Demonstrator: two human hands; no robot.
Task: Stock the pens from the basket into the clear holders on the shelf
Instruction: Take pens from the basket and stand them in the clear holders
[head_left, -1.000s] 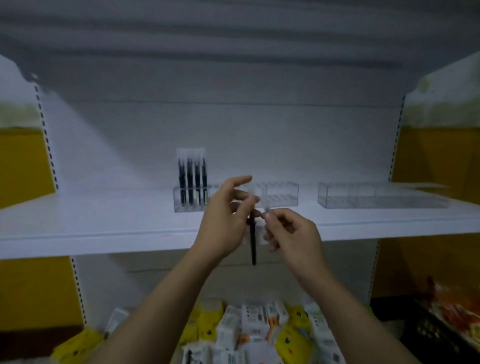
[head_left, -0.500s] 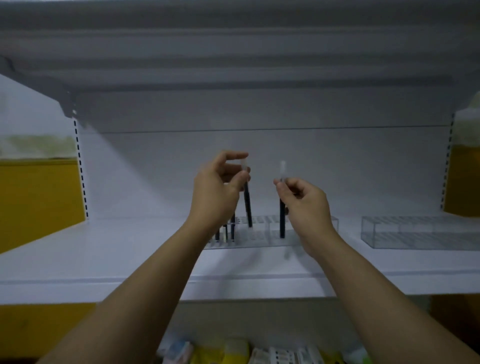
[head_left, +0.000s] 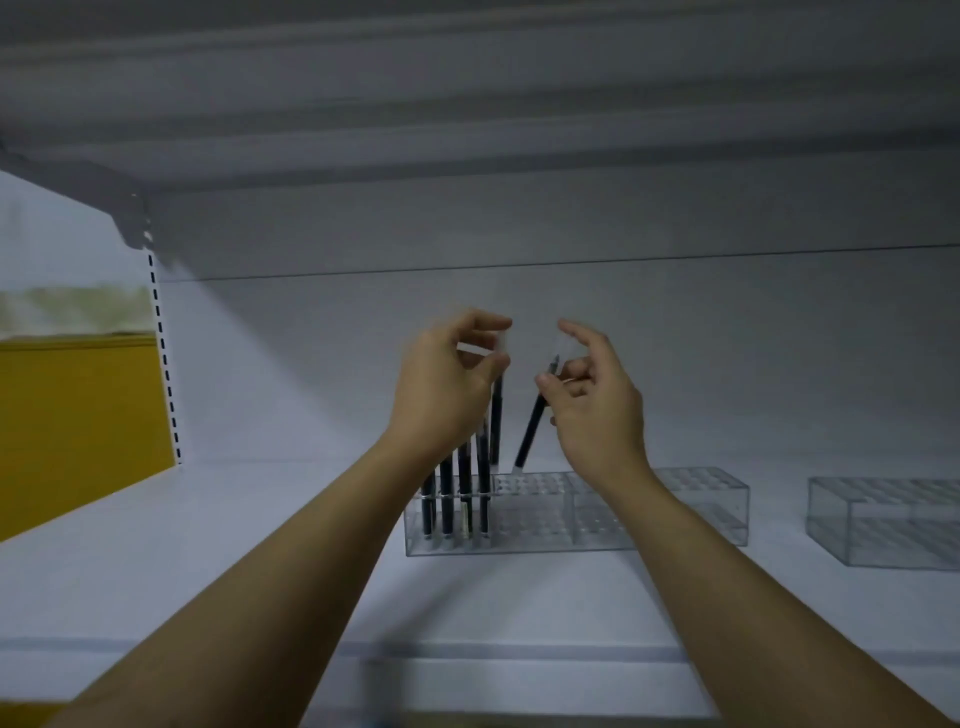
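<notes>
A white shelf (head_left: 208, 545) is stretching across in front of me, smooth and matte, with a plain grey-white back panel (head_left: 675, 364) behind it and the ribbed underside of another shelf overhead. At the far left a slotted upright strip (head_left: 163, 364) is running down beside a yellow wall (head_left: 78, 415).

A long clear holder (head_left: 597, 519), a boxy plastic block with a grid of round holes on top, is sitting mid-shelf; a second clear holder (head_left: 883, 525) is sitting well apart to its right. Four dark, slim pens (head_left: 445, 499) are standing upright in the left end of the long one.

The left hand (head_left: 447, 384) is pinching a dark pen (head_left: 496, 415) by its top, letting it hang straight down above the grid, just right of the standing pens. The right hand (head_left: 592, 405) is gripping another pen (head_left: 532, 426) between thumb and curled fingers.

Half a second ago that right pen was upright; now it is leaning, its pale tip angling down-left to just over the holes. Both hands are sitting closer together than before.
</notes>
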